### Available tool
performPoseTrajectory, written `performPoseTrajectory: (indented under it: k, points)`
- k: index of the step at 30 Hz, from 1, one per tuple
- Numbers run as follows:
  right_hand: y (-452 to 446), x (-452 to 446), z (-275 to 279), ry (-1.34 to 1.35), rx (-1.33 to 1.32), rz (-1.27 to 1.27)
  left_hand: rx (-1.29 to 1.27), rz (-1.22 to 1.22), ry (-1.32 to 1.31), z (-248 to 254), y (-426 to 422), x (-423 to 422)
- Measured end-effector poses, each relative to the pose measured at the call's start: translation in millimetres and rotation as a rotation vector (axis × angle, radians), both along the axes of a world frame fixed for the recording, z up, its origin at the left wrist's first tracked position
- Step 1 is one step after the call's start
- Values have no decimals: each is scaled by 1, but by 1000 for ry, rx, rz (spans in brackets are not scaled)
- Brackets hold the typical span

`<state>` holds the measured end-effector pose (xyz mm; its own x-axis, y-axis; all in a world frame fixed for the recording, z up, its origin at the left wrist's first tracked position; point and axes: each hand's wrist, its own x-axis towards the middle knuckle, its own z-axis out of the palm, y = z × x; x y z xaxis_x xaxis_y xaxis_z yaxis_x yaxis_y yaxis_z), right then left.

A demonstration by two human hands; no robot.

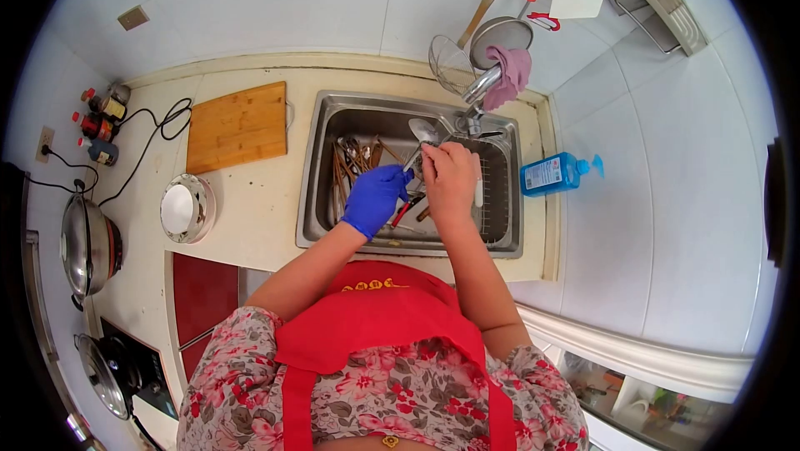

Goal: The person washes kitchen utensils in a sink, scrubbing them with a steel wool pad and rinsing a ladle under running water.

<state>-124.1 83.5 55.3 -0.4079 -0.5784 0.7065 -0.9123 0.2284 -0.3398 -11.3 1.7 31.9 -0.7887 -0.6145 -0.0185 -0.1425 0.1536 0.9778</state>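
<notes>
My left hand, in a blue rubber glove, is closed around the handle of a metal spoon over the sink. The spoon's bowl points up and away from me. My bare right hand pinches at the spoon's neck, just above the glove. Whether a small cloth or scrubber is also between its fingertips is hidden. Below the hands, chopsticks and other utensils lie in the steel sink. A red-handled utensil lies under the gloved hand.
A faucet draped with a pink cloth rises behind the sink. A blue soap bottle stands right. Left are a wooden cutting board, stacked bowls, sauce bottles and a lidded pan. Strainers hang above.
</notes>
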Motion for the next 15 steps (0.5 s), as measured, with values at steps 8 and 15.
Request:
performPoseTrajectory:
  k: [8,15]
  points:
    - [2,0,4,-29,27,11,73,45,32,-4,6,1]
    - [6,2,1,-58,77,-48,-54,22,-10,-8,7,-1]
